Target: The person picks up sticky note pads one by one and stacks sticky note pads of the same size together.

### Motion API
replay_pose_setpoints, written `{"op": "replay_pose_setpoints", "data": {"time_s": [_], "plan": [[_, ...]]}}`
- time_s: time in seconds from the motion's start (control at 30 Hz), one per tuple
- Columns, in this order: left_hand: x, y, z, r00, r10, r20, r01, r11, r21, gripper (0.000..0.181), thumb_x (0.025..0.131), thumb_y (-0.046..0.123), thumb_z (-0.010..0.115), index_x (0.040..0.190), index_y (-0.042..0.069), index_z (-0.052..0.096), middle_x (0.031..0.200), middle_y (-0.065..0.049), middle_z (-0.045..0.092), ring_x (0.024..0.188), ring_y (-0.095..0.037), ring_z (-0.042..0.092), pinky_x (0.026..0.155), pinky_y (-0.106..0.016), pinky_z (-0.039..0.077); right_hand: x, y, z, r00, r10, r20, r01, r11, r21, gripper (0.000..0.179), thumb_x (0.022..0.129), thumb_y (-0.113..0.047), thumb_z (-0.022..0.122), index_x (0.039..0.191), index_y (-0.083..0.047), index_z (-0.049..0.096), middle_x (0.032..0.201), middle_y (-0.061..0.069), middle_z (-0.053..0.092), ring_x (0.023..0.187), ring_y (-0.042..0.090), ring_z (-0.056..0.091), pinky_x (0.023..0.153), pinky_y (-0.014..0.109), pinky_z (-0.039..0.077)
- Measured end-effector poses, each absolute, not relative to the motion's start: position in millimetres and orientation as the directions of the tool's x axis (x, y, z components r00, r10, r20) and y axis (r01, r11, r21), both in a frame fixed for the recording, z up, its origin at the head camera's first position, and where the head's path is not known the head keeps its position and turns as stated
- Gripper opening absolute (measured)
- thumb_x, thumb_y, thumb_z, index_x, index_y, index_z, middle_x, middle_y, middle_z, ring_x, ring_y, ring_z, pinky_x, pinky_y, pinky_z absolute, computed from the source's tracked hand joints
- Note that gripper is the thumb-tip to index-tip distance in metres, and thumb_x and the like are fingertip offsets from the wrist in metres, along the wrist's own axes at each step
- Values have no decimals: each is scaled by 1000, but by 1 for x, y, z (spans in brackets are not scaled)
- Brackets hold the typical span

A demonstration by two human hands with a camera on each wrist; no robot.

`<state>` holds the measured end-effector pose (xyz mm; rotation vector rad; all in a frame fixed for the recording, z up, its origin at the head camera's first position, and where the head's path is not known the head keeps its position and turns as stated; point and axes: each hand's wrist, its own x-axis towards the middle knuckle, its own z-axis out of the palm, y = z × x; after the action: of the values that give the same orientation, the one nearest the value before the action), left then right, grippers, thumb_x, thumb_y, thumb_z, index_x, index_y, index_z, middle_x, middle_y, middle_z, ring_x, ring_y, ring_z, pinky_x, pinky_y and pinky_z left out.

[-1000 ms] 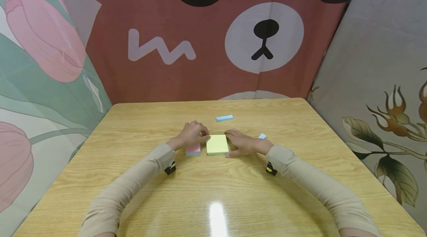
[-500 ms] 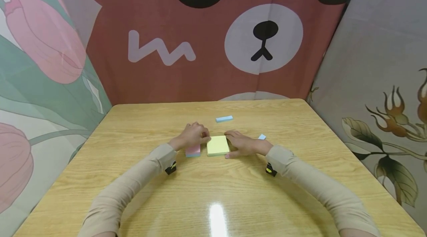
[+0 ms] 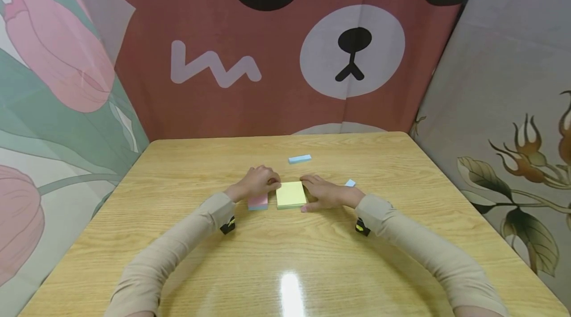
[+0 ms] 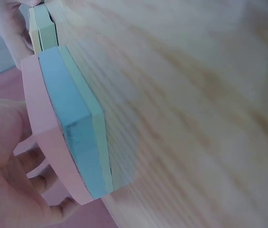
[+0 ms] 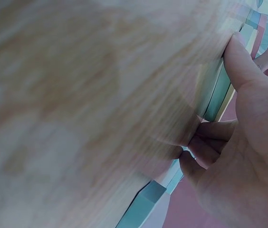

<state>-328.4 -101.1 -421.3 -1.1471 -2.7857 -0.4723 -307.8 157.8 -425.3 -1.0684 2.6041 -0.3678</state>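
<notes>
My left hand (image 3: pixel 258 182) curls over the far part of a small sticky note stack (image 3: pixel 257 202), with a pink pad on top of blue and green ones. In the left wrist view its fingers (image 4: pixel 43 179) bend down behind that stack (image 4: pixel 53 152). Just right of it lies a larger square sticky note pad (image 3: pixel 290 194), yellow above green. My right hand (image 3: pixel 325 192) grips this pad at its right side, thumb at the near corner and fingers at the far corner. The right wrist view shows the thumb (image 5: pixel 241 61) against the pad's edge.
A light blue strip of sticky notes (image 3: pixel 300 159) lies farther back on the wooden table (image 3: pixel 285 247). Another small light blue pad (image 3: pixel 351 183) sits behind the right wrist, partly hidden. Patterned curtains (image 3: pixel 214 109) enclose the back and sides.
Both hands and the sticky notes stay nearly where they were. My left hand has sunk very slightly.
</notes>
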Motion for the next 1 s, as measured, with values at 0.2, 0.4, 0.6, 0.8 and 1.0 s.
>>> {"op": "replay_pose_setpoints", "data": {"time_s": [0.2,0.4,0.6,0.8,1.0], "plan": [[-328,-101,-422,-721,666,192,692,678,249,15,98,20,65,103,11,75,87,2,66,73,-11,53,66,-38,43,-306,158,-422,-671,-719,-181,-642,686,-342,94,96,-49,61,153,10,16,159,22,14,146,35,15,116,48,22],[-328,-102,-422,-726,666,172,686,685,245,18,99,22,64,106,11,75,91,0,67,76,-12,56,66,-35,46,-303,157,-419,-673,-715,-189,-638,691,-339,93,96,-48,61,153,9,15,160,22,13,147,35,14,116,48,22],[-328,-103,-422,-733,665,142,675,686,270,19,99,22,63,108,10,75,93,0,66,79,-12,57,69,-35,48,-303,156,-419,-669,-720,-187,-646,686,-335,92,96,-48,60,153,10,16,159,23,14,146,37,13,116,49,21],[-329,-104,-422,-735,663,143,671,678,300,18,100,19,62,108,9,74,97,-2,68,88,-16,62,79,-42,51,-304,158,-420,-669,-722,-177,-644,682,-346,92,97,-47,61,152,11,16,159,24,14,146,38,15,115,50,23],[-328,-103,-422,-731,668,141,674,674,301,19,100,18,61,110,7,74,101,-4,69,94,-20,63,83,-44,51,-306,157,-422,-669,-719,-187,-650,689,-321,94,95,-50,61,152,10,16,159,24,15,145,36,17,115,47,23]]}}
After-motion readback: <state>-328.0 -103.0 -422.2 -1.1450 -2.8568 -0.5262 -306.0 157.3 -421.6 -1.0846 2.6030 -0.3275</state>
